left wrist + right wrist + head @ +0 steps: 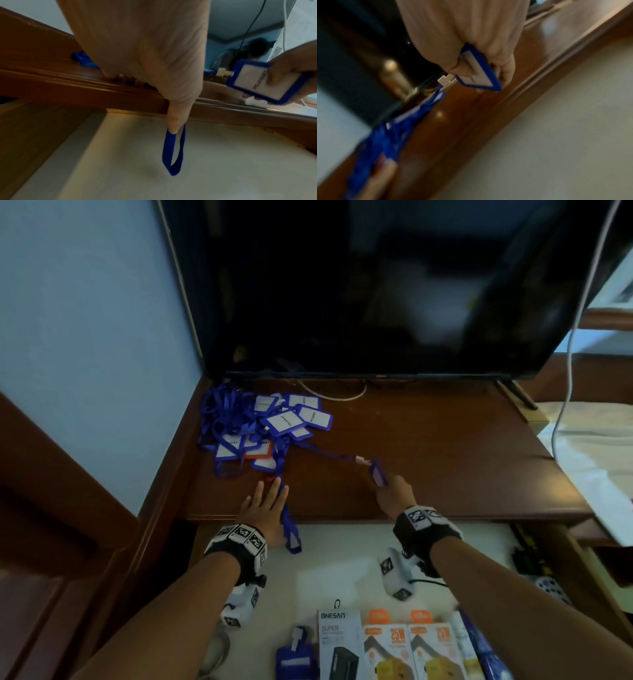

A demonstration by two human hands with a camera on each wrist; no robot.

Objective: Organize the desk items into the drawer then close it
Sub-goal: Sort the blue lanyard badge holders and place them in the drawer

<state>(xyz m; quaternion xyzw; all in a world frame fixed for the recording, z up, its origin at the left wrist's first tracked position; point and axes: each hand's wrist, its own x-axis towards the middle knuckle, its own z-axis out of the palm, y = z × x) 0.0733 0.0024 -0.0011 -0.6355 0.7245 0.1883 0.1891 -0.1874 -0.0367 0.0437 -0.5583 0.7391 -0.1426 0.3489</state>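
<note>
A: While the right hand [394, 491] pinches the badge holder [377, 473] w/ thumb and fingers curled round it, just above the desk [428, 446], what's the left hand [262, 508] doing?

B: Flat on the desk edge, fingers straight, holding nothing. The lanyard loop [291, 529] hangs beside its thumb, over the open drawer [342, 556].

A: Strap status?

B: Runs from the holder's clip back to the badge pile [263, 429] at the desk's rear left; looks tangled w/ the others, can't tell how far.

A: Procedure?

B: Probably: keep the left palm pressing near the pile, draw the holder slowly twd the drawer. If other straps lift, stop and free them. Then lay holder + strap on bare drawer floor, clear of the boxes [387, 648] at the front.
</note>
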